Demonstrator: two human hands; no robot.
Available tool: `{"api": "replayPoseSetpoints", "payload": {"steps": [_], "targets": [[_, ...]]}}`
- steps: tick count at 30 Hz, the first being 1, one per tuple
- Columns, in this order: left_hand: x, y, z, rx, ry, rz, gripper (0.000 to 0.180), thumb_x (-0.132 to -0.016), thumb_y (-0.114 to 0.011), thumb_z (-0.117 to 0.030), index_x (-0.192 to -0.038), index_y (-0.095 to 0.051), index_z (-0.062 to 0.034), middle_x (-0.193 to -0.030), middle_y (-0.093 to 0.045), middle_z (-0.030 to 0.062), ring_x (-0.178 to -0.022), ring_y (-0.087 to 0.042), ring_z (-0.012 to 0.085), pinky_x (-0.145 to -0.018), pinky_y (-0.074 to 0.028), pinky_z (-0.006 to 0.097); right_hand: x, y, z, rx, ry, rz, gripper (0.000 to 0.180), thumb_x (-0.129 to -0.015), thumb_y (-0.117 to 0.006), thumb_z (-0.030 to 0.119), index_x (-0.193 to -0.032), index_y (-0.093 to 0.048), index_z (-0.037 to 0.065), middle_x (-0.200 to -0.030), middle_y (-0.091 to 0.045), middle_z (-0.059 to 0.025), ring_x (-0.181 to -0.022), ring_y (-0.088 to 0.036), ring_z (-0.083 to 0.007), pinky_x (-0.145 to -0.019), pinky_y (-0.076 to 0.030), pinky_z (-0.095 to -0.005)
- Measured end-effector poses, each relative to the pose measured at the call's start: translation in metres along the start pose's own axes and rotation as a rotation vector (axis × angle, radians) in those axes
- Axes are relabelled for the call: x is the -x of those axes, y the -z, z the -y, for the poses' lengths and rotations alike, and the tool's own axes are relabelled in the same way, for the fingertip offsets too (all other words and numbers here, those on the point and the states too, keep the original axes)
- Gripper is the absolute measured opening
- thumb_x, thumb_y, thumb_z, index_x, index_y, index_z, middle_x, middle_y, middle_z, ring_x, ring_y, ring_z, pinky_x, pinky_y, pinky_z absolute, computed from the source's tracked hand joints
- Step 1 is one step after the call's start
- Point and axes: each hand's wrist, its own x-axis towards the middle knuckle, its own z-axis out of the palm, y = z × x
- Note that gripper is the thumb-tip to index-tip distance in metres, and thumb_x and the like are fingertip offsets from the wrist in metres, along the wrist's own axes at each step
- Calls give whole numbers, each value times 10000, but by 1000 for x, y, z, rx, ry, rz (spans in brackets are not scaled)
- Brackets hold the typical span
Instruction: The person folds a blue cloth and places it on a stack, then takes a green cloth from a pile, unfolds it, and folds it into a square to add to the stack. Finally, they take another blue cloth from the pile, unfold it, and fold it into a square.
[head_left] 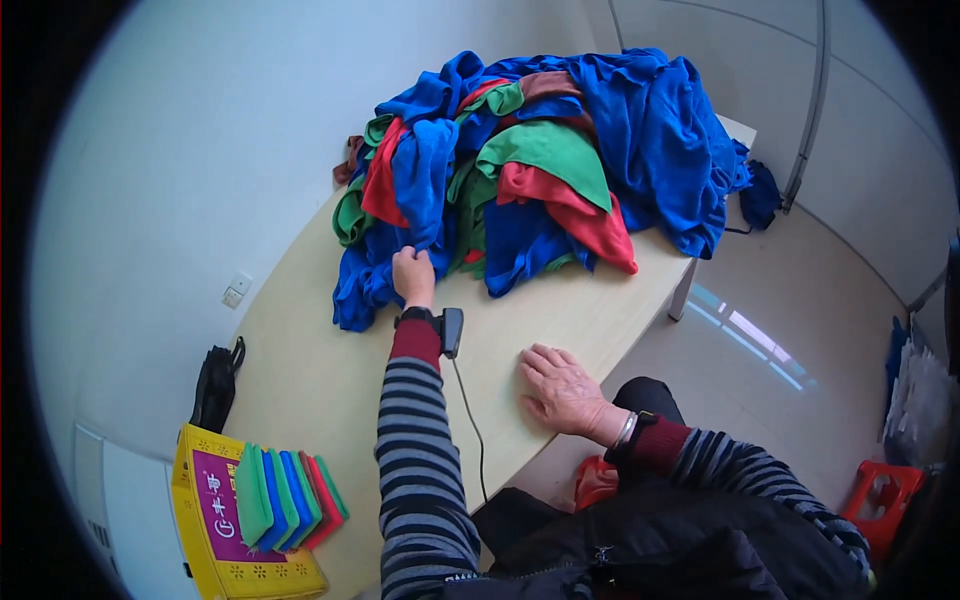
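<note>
A big heap of blue, green, red and brown cloths (655, 130) covers the far end of the pale table (300, 370). My left hand (413, 275) reaches to the heap's near left side, its fingers closed on the lower tip of a blue cloth (424, 180). Beside that cloth hangs a red cloth (382, 182). My right hand (562, 390) lies flat on the table near its right edge, fingers stretched out and holding nothing. On my left wrist sits a dark device (452, 332) with a thin cable running down.
At the lower left, folded green, blue and red cloths (290, 500) stand in a row on a yellow and purple box (210, 480). Behind it lies a black pouch (217, 388). A red stool (882, 505) stands on the floor at right. A wall borders the table's left side.
</note>
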Motion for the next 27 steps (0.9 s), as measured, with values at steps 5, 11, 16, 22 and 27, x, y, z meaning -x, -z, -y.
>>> {"api": "replayPoseSetpoints", "payload": {"steps": [5,11,16,22,27], "targets": [[-20,89,-1,626,18,-33,316,-965,-525,-267,-889,-565,37,-789,-561,192,-797,-554,336,-756,-438,427,5,1,-11,13,-11,-36,488,-844,-661,261,-1244,-558,0,-1378,-517,-164,-1348,-436,-336,-1140,-336,-435],[27,239,-34,670,-68,-244,333,-1010,-499,-286,-1110,-618,9,-1064,-635,200,-958,-600,275,-898,-469,385,8,0,-10,23,-4,-61,479,-840,-662,253,-1236,-565,2,-1375,-523,-154,-1352,-433,-332,-1140,-336,-437],[86,311,21,490,-190,-375,299,-958,-596,-137,-1230,-579,-15,-1271,-589,224,-1144,-579,344,-1014,-449,418,9,-5,-7,33,13,-68,470,-836,-660,243,-1236,-571,12,-1373,-531,-147,-1353,-435,-328,-1139,-336,-440],[195,367,26,-223,-335,-568,447,-849,-658,63,-1273,-544,-21,-1343,-564,237,-1204,-556,413,-1028,-441,462,9,-15,-26,80,69,-108,475,-834,-654,245,-1244,-573,18,-1359,-545,-153,-1315,-479,-338,-1118,-359,-447],[268,399,54,-342,-273,-530,392,-884,-635,0,-1265,-542,-3,-1359,-555,246,-1221,-547,419,-1026,-440,464,2,-12,-4,-147,10,13,453,-869,-641,252,-1246,-580,8,-1279,-603,-151,-1239,-540,-345,-1052,-418,-462]]}}
